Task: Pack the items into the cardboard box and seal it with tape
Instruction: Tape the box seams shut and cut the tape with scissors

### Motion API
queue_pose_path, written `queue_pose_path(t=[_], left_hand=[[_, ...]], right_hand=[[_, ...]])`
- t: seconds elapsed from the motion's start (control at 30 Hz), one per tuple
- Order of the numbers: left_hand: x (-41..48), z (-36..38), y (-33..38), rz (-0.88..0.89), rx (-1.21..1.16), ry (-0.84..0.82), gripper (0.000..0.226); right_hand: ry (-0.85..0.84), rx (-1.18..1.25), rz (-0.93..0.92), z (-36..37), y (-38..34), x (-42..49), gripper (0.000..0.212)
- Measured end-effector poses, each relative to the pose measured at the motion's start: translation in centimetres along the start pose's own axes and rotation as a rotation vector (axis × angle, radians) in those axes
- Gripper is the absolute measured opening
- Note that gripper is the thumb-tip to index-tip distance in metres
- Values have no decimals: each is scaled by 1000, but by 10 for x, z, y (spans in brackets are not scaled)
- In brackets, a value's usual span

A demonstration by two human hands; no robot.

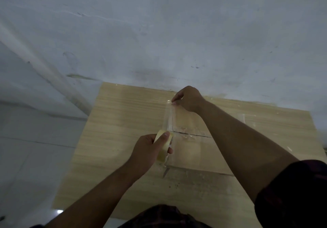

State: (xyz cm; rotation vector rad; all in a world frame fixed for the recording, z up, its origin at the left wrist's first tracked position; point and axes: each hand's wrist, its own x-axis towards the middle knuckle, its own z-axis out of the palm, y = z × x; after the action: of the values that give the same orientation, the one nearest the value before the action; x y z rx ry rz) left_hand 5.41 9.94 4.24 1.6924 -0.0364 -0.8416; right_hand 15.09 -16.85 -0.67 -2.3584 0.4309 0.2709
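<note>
Left grip [150, 150] clasps one tape roll [160, 156], right grip [189, 98] apparently pinches its strip [169, 119].

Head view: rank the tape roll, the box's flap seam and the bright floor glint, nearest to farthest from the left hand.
1. Tape roll, gripped in the left hand.
2. Flap seam, just right, on the box top.
3. Floor glint, far lower left, off the box.

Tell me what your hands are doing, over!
Left hand grips pale yellow tape roll. Right hand pinches clear tape strip over closed tan cardboard box. Nothing blocking.
</note>
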Motion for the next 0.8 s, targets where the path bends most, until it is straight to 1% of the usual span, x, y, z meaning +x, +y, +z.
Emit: queue_pose_path(t=[0.17,0.33,0.53,0.57,0.6,0.67,0.7,0.73,0.77,0.8], left_hand=[[0,-1,-1,-13,-13,-13,43],[0,-3,-2,-18,-12,-10,42],[-6,-3,-5,-10,13,-89,30],[-8,-2,-4,-9,4,-100,27],[-9,-2,-5,-4,-1,-106,25],[-11,-2,-7,8,-6,-108,22],[-11,-2,-7,10,-12,-106,21],[-12,-2,-7,7,-18,-106,21],[-12,-2,-7,0,-26,-108,21],[-11,-2,-7,-9,-38,-108,22]], right_hand=[[6,-9,11,2,-4,2,9],[40,30,70,9,-2,3,10],[79,-2,137,14,-7,2,10],[84,-10,160,15,-7,1,13],[93,-10,185,16,-8,1,22],[115,-44,207,17,-11,-4,50],[122,-101,194,16,-13,-7,59],[135,-169,173,15,-14,-11,62],[160,-231,159,13,-17,-15,61],[200,-276,139,12,-20,-21,55]])
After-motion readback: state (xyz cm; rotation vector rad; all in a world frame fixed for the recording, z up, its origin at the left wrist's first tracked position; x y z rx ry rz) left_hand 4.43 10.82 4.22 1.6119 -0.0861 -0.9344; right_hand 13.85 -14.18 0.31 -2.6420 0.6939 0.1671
